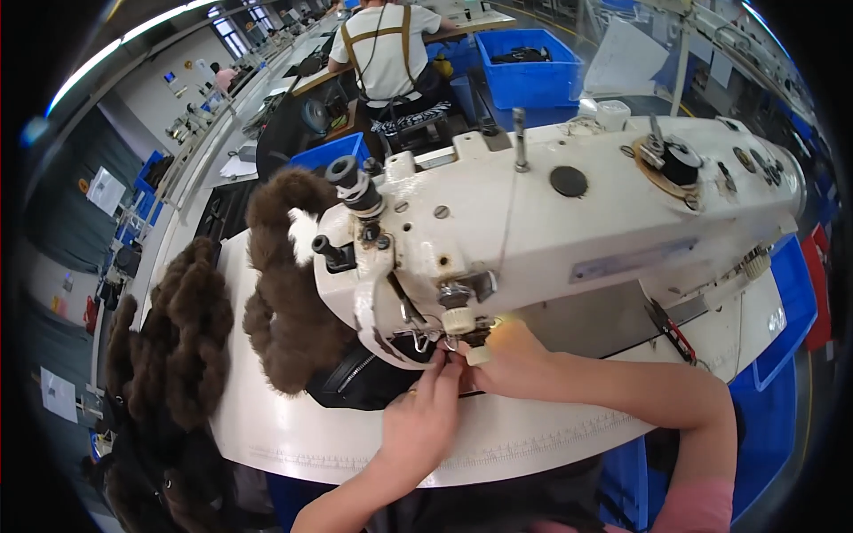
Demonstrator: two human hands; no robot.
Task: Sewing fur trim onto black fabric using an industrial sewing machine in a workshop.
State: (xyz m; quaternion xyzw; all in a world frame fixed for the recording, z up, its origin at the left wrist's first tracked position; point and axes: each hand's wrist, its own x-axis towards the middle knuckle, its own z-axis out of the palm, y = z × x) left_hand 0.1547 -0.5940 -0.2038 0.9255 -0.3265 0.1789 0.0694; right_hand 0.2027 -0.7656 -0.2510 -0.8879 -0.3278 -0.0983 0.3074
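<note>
A white industrial sewing machine [533, 204] stands over the pale worktable. Under its head lies a black fabric piece [360, 377] with a silver zipper, and a loop of brown fur [289, 320] adjoins it on the left. My left hand [422, 413] is closed, its fingers pressed together on the black fabric's edge just in front of the needle area. Close beside it on the right, my right hand [511, 360] is closed at the same edge, its fingertips partly hidden by the machine's parts. Exactly where the needle meets the fabric cannot be made out.
A heap of brown fur pieces with black fabric [191, 338] hangs at the table's left edge. Red-handled snips [673, 333] lie on the machine bed at right. Blue bins [530, 69] stand behind and on the right. A person in a white shirt [382, 53] sits ahead.
</note>
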